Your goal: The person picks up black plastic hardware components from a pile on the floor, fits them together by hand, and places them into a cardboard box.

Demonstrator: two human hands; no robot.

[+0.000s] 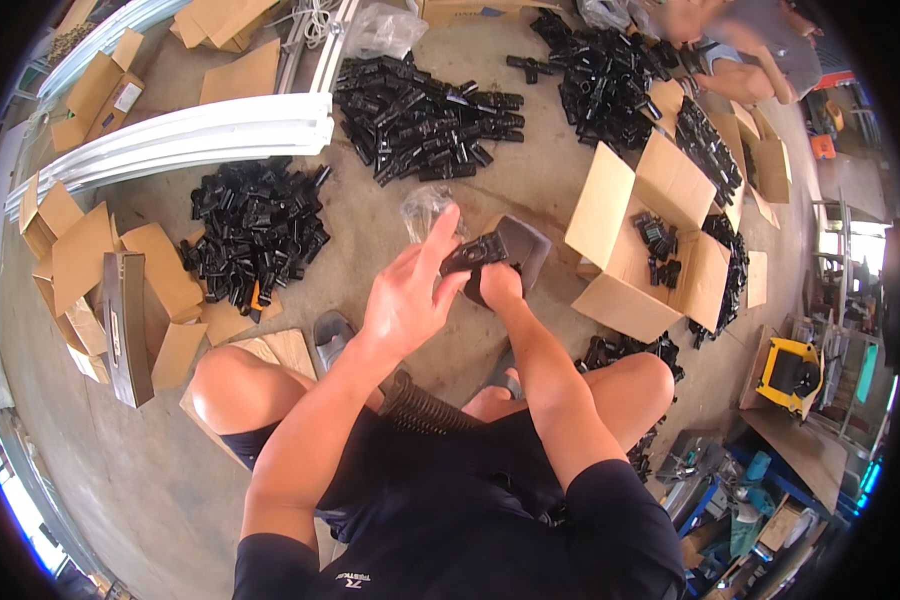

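Black fitting (477, 252) pinched in my left hand (407, 300); right hand (500, 287) partly hidden, grip I cannot tell; open carton (602, 210) right, fittings pile (420, 115) far.

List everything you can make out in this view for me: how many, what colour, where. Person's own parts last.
black part: one, black, between the hands
grey object: one, dark grey, behind right hand, kind unclear
piles of black parts: at least four, black, floor ahead, left and right
open carton: one, brown, right, black parts inside
other cartons: several, brown, left, upper left, upper right
long box: one, dark, left
long strips: several, white, upper left
clear plastic: several pieces, colourless, top and centre
coil: one, dark, by the lap
yellow-framed item: one, yellow and black, far right
co-worker: one, grey top, upper right
left hand: one, bare, centre
right hand: one, bare, centre
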